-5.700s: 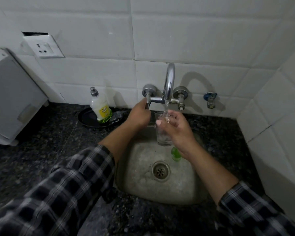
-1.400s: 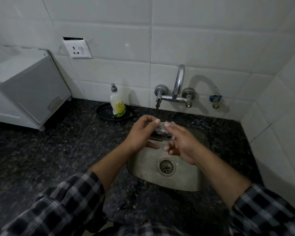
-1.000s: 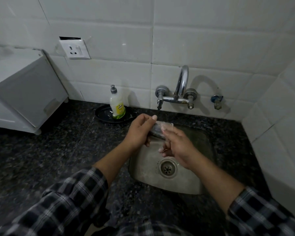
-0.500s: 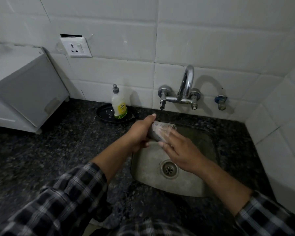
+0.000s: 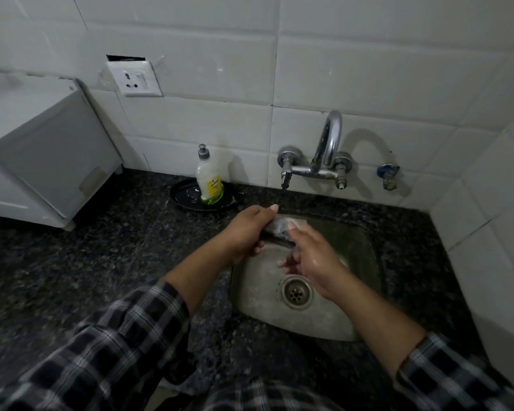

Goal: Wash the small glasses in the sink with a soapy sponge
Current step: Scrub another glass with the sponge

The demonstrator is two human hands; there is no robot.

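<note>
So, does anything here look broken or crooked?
Yes: the wall socket left of the tap sits crooked, its plate seemingly pulled away from the tiles, with a dark gap open above it. Nothing else stands out.

Single head-worn wide-angle view sits close above the square stainless-steel sink (image 5: 324, 321), facing forward and down; white tiled wall (image 5: 368, 69) behind it.

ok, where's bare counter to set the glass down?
Widest bare counter: left of the sink, bordered by the white appliance and the black dish with the soap bottle. Narrow strip between sink and right wall. Crowded: over the sink, where left hand and right hand meet the glass.
</note>
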